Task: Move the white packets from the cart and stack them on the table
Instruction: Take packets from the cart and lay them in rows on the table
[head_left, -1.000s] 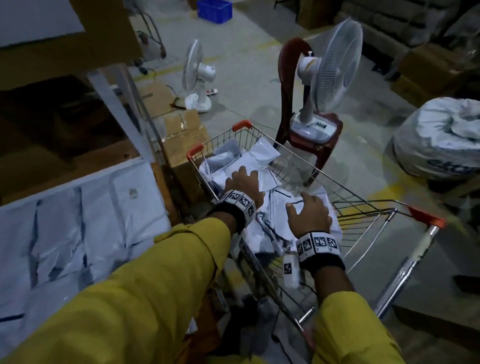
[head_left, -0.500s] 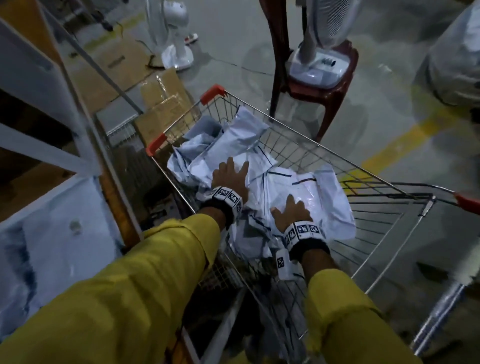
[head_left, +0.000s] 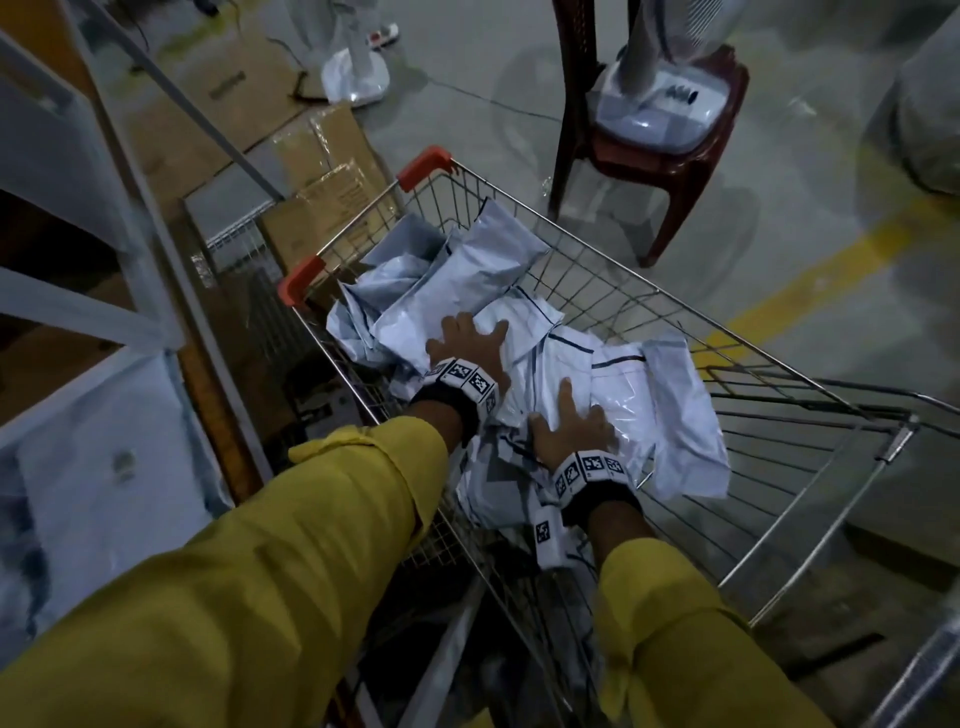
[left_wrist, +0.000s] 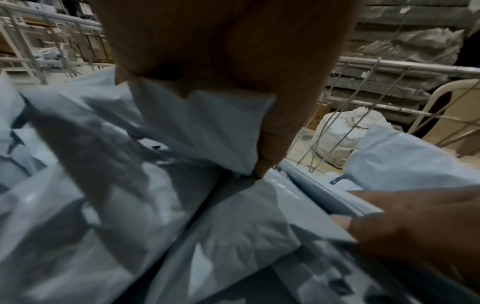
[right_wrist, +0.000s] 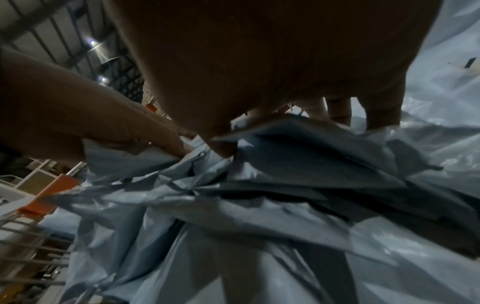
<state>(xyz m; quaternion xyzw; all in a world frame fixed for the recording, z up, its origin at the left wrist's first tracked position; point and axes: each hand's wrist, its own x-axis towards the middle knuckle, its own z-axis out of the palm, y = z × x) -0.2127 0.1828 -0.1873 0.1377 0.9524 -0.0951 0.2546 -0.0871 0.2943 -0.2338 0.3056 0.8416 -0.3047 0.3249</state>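
Both of my hands are lying inside the cart (head_left: 597, 291), on the heap of white packets (head_left: 613, 395) that is filling its basket. My left hand (head_left: 465, 345) is resting flat on a packet toward the cart's front end, fingers spread and fairly straight; in the left wrist view one finger (left_wrist: 275, 131) is pressing down into a fold between two packets. My right hand (head_left: 571, 426) is lying nearer the cart's handle end, palm down on a glossy packet, with its fingers straight in the head view. In the right wrist view its fingertips (right_wrist: 381, 111) are touching crumpled plastic, and I cannot tell whether they are gripping any of it. My yellow sleeves (head_left: 291, 545) are reaching in over the cart's near rim. Beyond the cart's far side a red chair (head_left: 649, 166) is carrying a fan base (head_left: 660, 104). Cardboard boxes (head_left: 322, 176) are lying by the cart's front corner.
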